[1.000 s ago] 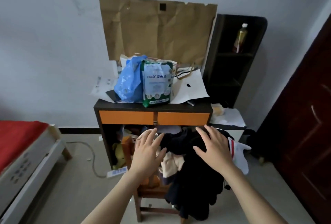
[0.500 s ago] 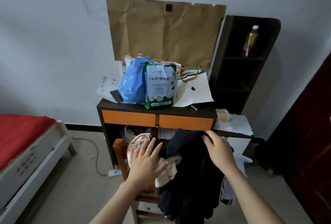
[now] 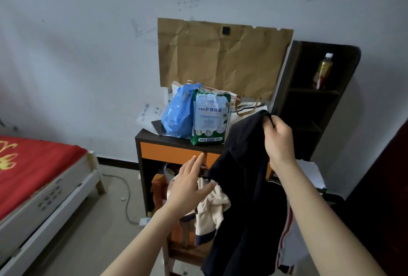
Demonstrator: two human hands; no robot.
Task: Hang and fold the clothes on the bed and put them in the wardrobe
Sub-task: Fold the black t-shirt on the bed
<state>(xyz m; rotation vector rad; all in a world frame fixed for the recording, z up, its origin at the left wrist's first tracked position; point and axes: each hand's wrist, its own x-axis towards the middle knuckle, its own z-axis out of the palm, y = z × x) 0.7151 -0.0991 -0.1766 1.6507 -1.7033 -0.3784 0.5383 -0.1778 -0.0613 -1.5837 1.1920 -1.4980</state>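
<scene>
The dark garment point(image 3: 247, 176) hangs at 5 o'clock, in front of the wooden chair point(image 3: 159, 187). My right hand point(image 3: 278, 138) grips its top edge, with the fingers curled round the cloth. I think it is soft, light and floppy. A second hold on the top edge, well apart from the first, should spread it. My left hand point(image 3: 187, 185) is flat, fingers straight, by a cream garment point(image 3: 212, 209). The bed point(image 3: 66, 187) is at 8 o'clock. The tabletop point(image 3: 163, 138) holds a blue bag point(image 3: 176, 114).
</scene>
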